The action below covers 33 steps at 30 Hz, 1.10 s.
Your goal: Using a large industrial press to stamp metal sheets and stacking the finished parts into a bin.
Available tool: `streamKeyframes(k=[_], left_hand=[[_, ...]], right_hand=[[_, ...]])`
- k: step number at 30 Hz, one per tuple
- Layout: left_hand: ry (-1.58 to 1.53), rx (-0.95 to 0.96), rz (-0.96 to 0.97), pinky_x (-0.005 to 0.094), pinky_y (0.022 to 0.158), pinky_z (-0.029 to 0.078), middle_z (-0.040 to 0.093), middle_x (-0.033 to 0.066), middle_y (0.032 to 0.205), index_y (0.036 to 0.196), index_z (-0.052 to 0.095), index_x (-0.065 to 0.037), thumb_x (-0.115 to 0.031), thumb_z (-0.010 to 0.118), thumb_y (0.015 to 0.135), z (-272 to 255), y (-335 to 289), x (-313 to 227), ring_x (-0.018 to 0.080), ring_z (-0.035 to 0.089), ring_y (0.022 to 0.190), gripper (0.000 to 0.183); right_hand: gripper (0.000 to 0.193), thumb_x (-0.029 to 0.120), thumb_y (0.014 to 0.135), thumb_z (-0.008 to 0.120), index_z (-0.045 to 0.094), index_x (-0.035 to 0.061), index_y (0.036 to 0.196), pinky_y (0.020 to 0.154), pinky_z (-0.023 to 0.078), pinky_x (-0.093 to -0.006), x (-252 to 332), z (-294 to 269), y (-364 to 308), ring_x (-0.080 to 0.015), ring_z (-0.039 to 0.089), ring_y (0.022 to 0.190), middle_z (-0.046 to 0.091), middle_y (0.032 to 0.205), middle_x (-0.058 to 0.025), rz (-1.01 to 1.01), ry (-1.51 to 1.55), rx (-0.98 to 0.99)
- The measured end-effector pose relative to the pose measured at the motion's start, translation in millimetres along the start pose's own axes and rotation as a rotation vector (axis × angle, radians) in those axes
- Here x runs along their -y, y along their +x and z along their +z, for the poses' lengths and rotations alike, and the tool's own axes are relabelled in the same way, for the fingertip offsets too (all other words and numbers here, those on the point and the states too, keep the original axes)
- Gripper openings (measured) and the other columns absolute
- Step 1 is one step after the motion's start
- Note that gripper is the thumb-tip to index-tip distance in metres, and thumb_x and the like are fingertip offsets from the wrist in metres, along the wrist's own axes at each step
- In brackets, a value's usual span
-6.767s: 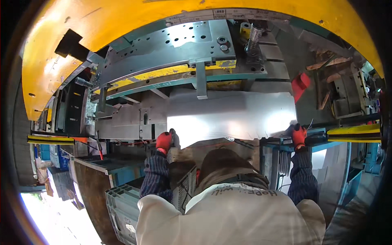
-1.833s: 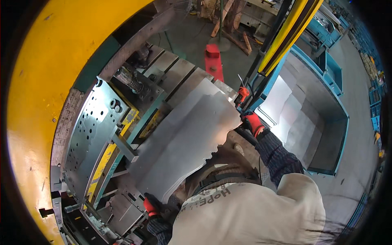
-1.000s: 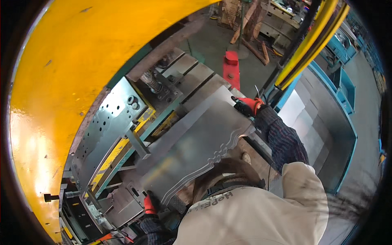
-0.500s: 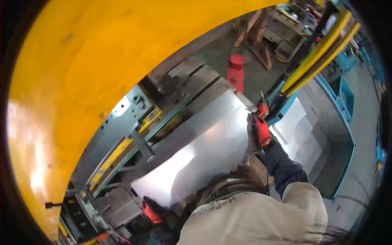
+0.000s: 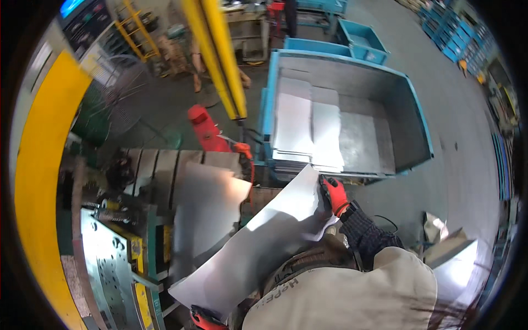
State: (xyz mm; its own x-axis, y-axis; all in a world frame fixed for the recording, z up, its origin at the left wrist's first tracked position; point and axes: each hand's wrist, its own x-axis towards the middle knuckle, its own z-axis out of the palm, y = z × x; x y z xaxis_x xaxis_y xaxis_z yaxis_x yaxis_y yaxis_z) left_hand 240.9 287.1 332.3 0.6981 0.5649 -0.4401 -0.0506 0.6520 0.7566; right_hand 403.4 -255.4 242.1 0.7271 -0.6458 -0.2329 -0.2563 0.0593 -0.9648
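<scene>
A long, shiny metal sheet (image 5: 258, 234) with wavy edges slants across the space in front of me, held at both ends. My right hand (image 5: 334, 197), in a red and black glove, grips its far right end near the blue bin. At the near left end, my left hand (image 5: 206, 318) in the same kind of glove has its dark fingers closed on the sheet's edge; part of that hand is cut off by the lower rim. Beyond the held piece, another metal sheet (image 5: 206, 206) lies over the slotted machine bed (image 5: 165, 165).
A large blue bin (image 5: 418, 121) ahead holds stacked metal sheets (image 5: 294, 115). A yellow post (image 5: 220, 60) and a red block (image 5: 206, 127) stand left of it. Machine parts with a drilled plate (image 5: 104, 258) are at left, beside a yellow frame (image 5: 38, 181). A fan (image 5: 124, 88) stands farther back.
My view has turned right, bringing the whole bin into sight. The held sheet has come away from the machine bed and now points toward the bin, with both hands still on it.
</scene>
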Motion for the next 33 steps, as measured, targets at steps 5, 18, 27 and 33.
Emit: streamKeyframes(k=[5,18,27,33], left_hand=[[-0.933,0.040,-0.793,0.0304,0.072,0.039,0.053,0.0059,0.086,0.100,0.053,-0.009,-0.026,0.039,0.081,32,2,15,0.0196,0.048,0.076,0.029],[1.263,0.321,0.143,0.0287,0.067,0.040,0.053,0.0066,0.084,0.093,0.052,-0.003,-0.026,0.045,0.079,109,-58,152,0.0163,0.048,0.074,0.028],[0.845,0.195,-0.137,0.0239,0.048,0.031,0.041,-0.0036,0.058,0.066,0.046,-0.006,-0.023,0.047,0.080,209,-83,241,0.0079,0.037,0.052,0.022],[0.779,0.060,-0.072,0.0227,0.042,0.027,0.036,-0.0051,0.053,0.059,0.042,-0.010,-0.025,0.048,0.080,220,-93,301,0.0060,0.032,0.046,0.027]], right_hand=[[0.039,0.038,0.071,0.054,0.056,0.0002,0.081,0.060,0.040,-0.0328,0,-111,-10,-0.0260,0.054,0.069,0.057,0.073,-0.0140,0.110,-0.213,-0.148],[0.036,0.039,0.070,0.052,0.058,0.0059,0.083,0.065,0.041,-0.0345,-10,-233,48,-0.0273,0.055,0.074,0.058,0.075,-0.0133,0.320,-0.468,-0.259],[0.033,0.034,0.070,0.057,0.057,0.0016,0.070,0.054,0.038,-0.0302,-34,-271,156,-0.0187,0.051,0.055,0.056,0.061,-0.0097,0.255,-0.337,-0.209],[0.025,0.026,0.070,0.059,0.058,0.0018,0.066,0.050,0.037,-0.0276,-27,-278,224,-0.0110,0.047,0.052,0.055,0.056,-0.0043,0.228,-0.435,-0.148]])
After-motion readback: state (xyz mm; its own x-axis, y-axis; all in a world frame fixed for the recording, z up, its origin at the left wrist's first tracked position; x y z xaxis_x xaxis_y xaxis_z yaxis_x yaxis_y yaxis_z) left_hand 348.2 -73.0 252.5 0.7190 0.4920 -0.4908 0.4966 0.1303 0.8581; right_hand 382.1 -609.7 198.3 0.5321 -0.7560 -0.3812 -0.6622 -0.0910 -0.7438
